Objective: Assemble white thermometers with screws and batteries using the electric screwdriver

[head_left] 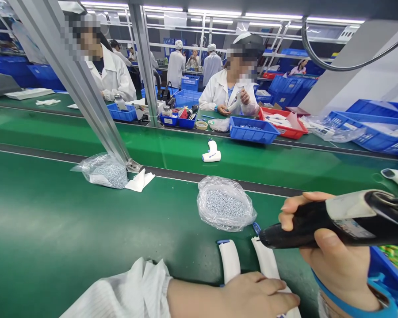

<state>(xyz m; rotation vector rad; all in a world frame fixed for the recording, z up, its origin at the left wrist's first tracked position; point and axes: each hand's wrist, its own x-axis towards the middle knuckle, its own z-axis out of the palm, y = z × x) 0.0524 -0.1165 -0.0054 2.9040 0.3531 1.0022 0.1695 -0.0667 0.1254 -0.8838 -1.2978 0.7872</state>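
Observation:
My right hand (pixel 331 251) is closed round a black electric screwdriver (pixel 334 218), whose tip points left, down toward a white plastic housing (pixel 267 260). A second white housing (pixel 229 260) lies beside it on the green mat. My left hand (pixel 255 298) lies across the near ends of both housings, fingers pressed down on them. An open plastic bag of small silvery screws (pixel 223 204) sits just beyond the housings.
A second bag of screws (pixel 102 170) and a folded white cloth (pixel 139 180) lie by a slanted metal post (pixel 76 75). A white handheld device (pixel 211 152) rests on the conveyor belt. Workers in white coats sit opposite among blue bins (pixel 252 129) and a red tray (pixel 283 121).

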